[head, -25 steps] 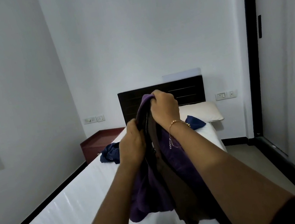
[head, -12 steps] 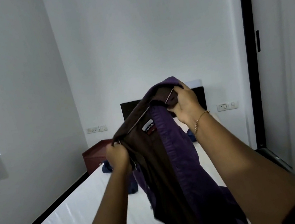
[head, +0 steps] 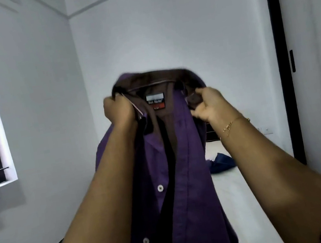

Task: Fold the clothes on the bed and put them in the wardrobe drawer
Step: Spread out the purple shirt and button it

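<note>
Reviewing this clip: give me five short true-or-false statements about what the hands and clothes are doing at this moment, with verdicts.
1. Both hands grip the purple shirt at its collar. True.
2. The shirt lies flat on the bed. False: it hangs in the air, held up.
3. A blue garment lies on the bed behind the shirt. True.
4. The left hand is empty. False: it clutches the collar's left end.
5. The bracelet is on the left wrist. False: it is below the right hand.

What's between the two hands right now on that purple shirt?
In the head view, the brown collar of the purple shirt spans between the left hand and right hand, with the brand label hanging midway below it.
</note>
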Action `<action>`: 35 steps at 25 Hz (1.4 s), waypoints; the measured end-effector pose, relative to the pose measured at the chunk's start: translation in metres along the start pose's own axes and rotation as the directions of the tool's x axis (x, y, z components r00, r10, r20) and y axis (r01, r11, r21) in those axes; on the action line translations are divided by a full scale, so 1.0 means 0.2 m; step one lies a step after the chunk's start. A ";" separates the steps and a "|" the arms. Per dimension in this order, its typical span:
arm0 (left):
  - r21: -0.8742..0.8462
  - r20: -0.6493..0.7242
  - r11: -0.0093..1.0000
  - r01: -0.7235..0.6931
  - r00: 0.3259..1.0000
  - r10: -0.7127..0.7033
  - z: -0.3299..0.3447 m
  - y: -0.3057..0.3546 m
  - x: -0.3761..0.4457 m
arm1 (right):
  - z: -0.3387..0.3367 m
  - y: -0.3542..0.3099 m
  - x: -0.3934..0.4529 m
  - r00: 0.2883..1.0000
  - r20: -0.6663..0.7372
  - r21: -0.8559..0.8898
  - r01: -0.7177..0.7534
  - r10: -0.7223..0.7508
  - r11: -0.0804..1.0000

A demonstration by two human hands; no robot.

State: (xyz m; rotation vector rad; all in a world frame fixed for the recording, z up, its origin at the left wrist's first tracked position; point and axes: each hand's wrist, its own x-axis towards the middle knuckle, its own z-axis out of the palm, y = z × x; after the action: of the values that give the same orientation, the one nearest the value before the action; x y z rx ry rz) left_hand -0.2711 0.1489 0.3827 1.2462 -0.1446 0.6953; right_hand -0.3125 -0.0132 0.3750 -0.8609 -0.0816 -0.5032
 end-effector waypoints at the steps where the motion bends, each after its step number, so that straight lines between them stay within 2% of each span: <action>1: 0.001 0.009 0.998 0.070 0.998 -0.070 -0.03 -0.10 -0.03 | -0.08 0.08 -0.01 0.998 -0.049 -0.100 -0.055 0.050 0.993; 3: -0.053 0.017 0.973 0.224 0.975 -0.223 -0.10 -0.26 -0.08 | -0.23 0.20 -0.04 0.990 -0.115 -0.171 -0.097 0.078 0.980; 5: -0.127 0.060 0.927 0.353 0.936 -0.348 -0.16 -0.36 -0.11 | -0.32 0.28 -0.06 0.992 -0.127 -0.202 -0.021 -0.005 0.979; 8: -0.093 0.269 0.916 0.391 0.896 -0.354 -0.20 -0.46 -0.19 | -0.37 0.35 -0.11 0.992 -0.078 -0.342 0.065 -0.098 0.938; 11: -0.045 0.386 0.873 0.485 0.815 -0.433 -0.23 -0.67 -0.27 | -0.45 0.47 -0.13 0.996 -0.082 -0.477 -0.074 0.040 0.876; 14: -0.149 0.461 0.762 0.630 0.726 -0.510 -0.28 -0.90 -0.33 | -0.55 0.61 -0.11 0.979 -0.131 -0.580 -0.205 0.158 0.788; 18: -0.403 0.584 0.520 0.753 0.650 -0.487 -0.36 -1.19 -0.48 | -0.73 0.90 -0.08 0.968 -0.169 -0.662 -0.250 0.184 0.706; 19: -0.416 0.603 0.498 0.761 0.640 -0.475 -0.39 -1.28 -0.53 | -0.77 0.99 -0.08 0.970 -0.168 -0.709 -0.244 0.177 0.662; 21: -0.354 0.580 0.554 0.754 0.641 -0.502 -0.45 -1.46 -0.62 | -0.86 1.18 -0.12 0.968 -0.150 -0.766 -0.244 0.203 0.595; 22: -0.318 0.534 0.586 0.745 0.652 -0.539 -0.46 -1.54 -0.65 | -0.88 1.25 -0.15 0.965 -0.136 -0.755 -0.247 0.223 0.607; 25: -0.305 0.372 0.574 0.760 0.649 -0.663 -0.46 -1.71 -0.67 | -0.92 1.49 -0.23 0.964 -0.158 -0.639 -0.266 0.215 0.722; 27: -0.256 0.363 0.557 0.790 0.613 -0.702 -0.45 -1.74 -0.67 | -0.94 1.63 -0.24 0.968 -0.218 -0.602 -0.234 0.125 0.763; 29: -0.176 0.328 0.589 0.789 0.611 -0.720 -0.46 -1.77 -0.66 | -0.94 1.75 -0.23 0.969 -0.238 -0.581 -0.197 0.066 0.790; 33: -0.047 0.279 0.733 0.678 0.714 -0.643 -0.46 -1.86 -0.63 | -0.92 1.89 -0.21 0.977 -0.206 -0.504 -0.149 0.049 0.851; 35: 0.042 0.306 0.768 0.639 0.724 -0.619 -0.47 -1.91 -0.61 | -0.93 1.94 -0.18 0.980 -0.196 -0.543 -0.147 0.045 0.826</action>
State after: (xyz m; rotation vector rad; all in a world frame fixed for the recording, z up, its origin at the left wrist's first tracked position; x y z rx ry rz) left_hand -0.1801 0.1294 -0.0178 1.2282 0.0136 -0.1051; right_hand -0.1921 0.0748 -0.0306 -1.3829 0.2872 -0.5123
